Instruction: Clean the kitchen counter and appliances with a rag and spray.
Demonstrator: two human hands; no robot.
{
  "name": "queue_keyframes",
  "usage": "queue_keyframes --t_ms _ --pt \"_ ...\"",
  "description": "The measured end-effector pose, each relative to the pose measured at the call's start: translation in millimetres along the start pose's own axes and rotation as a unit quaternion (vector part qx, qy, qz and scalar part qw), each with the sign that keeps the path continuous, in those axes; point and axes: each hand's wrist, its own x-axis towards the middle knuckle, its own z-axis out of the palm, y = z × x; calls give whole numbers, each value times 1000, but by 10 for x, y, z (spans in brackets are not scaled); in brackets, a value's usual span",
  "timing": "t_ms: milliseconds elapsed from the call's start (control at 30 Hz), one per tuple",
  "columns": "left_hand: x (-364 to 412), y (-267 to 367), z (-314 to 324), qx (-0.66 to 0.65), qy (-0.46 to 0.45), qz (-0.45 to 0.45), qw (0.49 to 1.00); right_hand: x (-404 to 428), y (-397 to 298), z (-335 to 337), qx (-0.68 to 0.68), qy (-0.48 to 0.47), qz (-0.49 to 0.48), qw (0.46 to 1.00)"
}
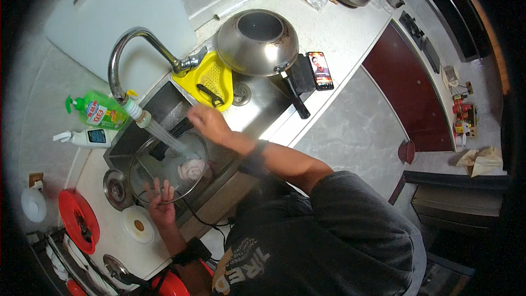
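Observation:
A round glass pot lid [141,181] with a steel rim and a dark knob is tilted over the sink basin [123,144]. My left hand [163,205] is at its near-left rim, and some fingers show through the glass. Water from the chrome faucet [119,61] runs onto the lid. A pinkish-white crumpled cloth [192,169] shows within the lid's outline; whether it lies on or under the glass is unclear. Blurred by motion, my right hand [209,123] is above the sink's divider, beyond the lid's far-right rim. Nothing can be made out in its fingers.
An upturned wok [259,55] lies across the second basin, beside a yellow strainer tray [226,65] holding a peeler [210,95]. A phone [320,70] sits near the counter edge. Left stand a green soap bottle [102,111], a spray bottle [88,137] and a red basin [68,205].

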Motion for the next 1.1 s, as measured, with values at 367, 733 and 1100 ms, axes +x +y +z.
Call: queue_keyframes --t_ms 367,733,1100 --pt "-148 -61 91 -14 3 -13 1000 1308 243 -24 75 136 199 968" --pt "-309 -66 35 -104 -24 -47 993 1485 117 158 74 86 223 968" --pt "-375 47 101 -44 -31 -18 998 1465 222 212 9 222 213 952"
